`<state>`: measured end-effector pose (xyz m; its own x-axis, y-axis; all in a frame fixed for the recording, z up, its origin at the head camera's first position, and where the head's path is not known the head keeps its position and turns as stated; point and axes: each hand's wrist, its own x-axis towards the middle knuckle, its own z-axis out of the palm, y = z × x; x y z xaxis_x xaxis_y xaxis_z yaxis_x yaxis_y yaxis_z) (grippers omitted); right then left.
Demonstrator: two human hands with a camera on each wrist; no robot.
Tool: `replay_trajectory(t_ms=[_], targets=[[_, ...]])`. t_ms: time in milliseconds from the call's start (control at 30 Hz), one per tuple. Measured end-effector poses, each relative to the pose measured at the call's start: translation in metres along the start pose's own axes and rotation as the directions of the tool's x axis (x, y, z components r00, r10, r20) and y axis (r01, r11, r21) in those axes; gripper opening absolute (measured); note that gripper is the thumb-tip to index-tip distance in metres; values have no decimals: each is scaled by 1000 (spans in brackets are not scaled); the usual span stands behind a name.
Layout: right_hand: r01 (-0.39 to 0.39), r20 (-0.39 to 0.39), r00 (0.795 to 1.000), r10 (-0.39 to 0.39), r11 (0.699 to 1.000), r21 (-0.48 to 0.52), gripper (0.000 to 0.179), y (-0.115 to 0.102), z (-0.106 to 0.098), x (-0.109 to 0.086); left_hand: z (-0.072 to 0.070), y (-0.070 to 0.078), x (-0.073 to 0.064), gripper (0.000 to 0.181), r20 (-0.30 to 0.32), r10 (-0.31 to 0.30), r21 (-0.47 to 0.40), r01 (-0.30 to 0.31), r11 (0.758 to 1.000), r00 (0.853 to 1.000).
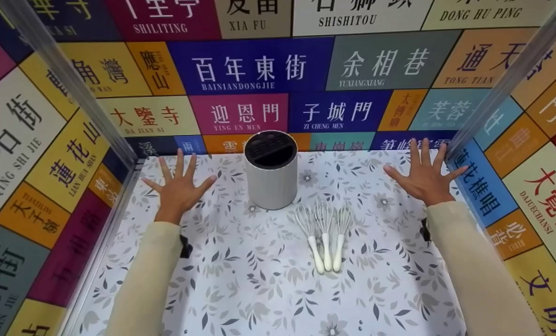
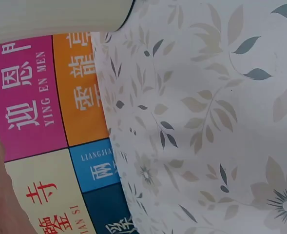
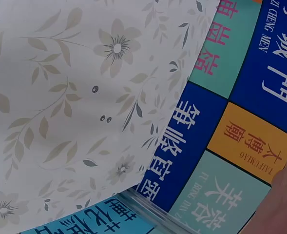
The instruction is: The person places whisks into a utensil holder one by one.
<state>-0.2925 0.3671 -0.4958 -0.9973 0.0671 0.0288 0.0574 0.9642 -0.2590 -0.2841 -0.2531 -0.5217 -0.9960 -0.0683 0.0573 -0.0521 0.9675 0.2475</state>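
Observation:
Three whisks (image 1: 326, 238) with white handles and wire heads lie side by side on the table, handles toward the near side. Just behind them stands a white cylindrical holder (image 1: 272, 186) with a dark slotted top; part of its side shows in the left wrist view (image 2: 55, 19). My left hand (image 1: 179, 189), fingers spread and straight, is to the left of the holder with nothing in it. To the right, my right hand (image 1: 427, 179) is spread the same way, also holding nothing. Both hands are apart from the holder and whisks.
A white cloth with a leaf and flower print (image 1: 240, 289) covers the table. Walls of coloured panels with lettering (image 1: 250, 65) stand at the back and both sides. Clear corner posts (image 1: 79, 88) rise at the back left and back right.

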Motion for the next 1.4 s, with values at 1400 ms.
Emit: replay_trajectory(t_ms=[1400], targets=[[-92,173,985,23,911,401,91,-75,136,-119,17,124,20,80,-115,379,-238,-396,887,918]])
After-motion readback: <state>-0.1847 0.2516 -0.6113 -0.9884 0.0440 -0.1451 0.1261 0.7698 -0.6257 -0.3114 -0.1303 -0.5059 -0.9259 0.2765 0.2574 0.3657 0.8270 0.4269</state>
